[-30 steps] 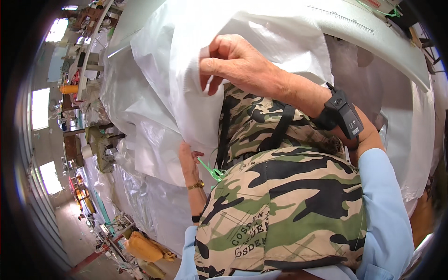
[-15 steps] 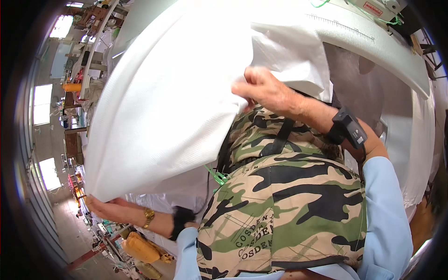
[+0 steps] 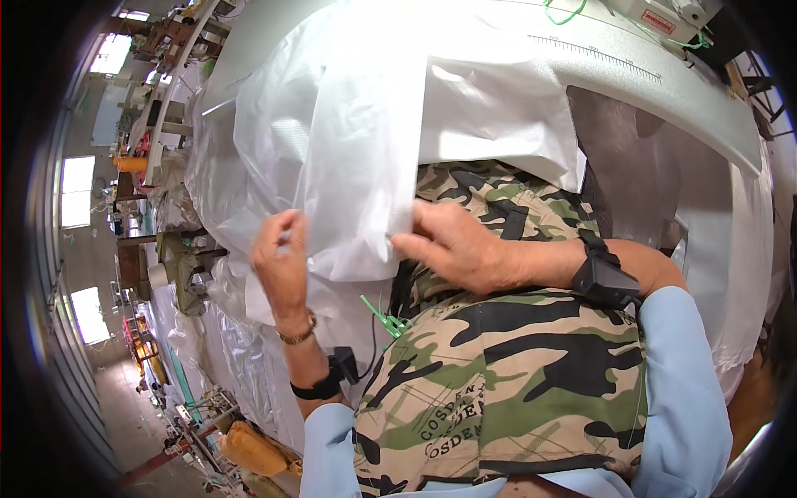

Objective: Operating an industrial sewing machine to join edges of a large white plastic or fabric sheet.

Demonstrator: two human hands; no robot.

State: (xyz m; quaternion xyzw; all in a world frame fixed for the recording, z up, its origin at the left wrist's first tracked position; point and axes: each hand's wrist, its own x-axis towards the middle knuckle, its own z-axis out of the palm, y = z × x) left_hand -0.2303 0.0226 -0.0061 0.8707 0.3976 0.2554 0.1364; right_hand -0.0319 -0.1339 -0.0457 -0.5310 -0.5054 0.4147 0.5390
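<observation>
Table: a pale, smooth table (image 3: 710,124) curves across the top from 12 to 2 o'clock, with a printed ruler scale (image 3: 594,56) along it between 1 and 2.
Machine: a white machine (image 3: 656,15), partly cut off, stands on the far side of the table between 1 and 2 o'clock.
Room: windows (image 3: 78,191) glow at 9 and 10 o'clock; a grey floor (image 3: 124,390) shows at 8, and a yellow-orange bundle (image 3: 253,448) lies at 7.
Plastic: crumpled clear sheeting (image 3: 237,357) hangs at 8 o'clock.
White sheet: the white sheet (image 3: 361,149) spreads from the table at 12 o'clock toward the centre, its near end hanging between the hands.
Apron: a camouflage apron (image 3: 531,373) covers the wearer's front at 5 o'clock, with a bright green clip (image 3: 392,322) beside it at 6.
Left hand: the left hand (image 3: 281,261) is raised at 9 o'clock, fingers pointing to 12 and bent; blur at the sheet's edge means I cannot tell whether they grip it.
Right hand: the right hand (image 3: 452,245) reaches in from 3 o'clock, forearm nearly level, thumb and fingers pinching the sheet's edge.
Wrists: a gold watch (image 3: 297,329) circles the left one; a black device (image 3: 606,278) is strapped to the right.
</observation>
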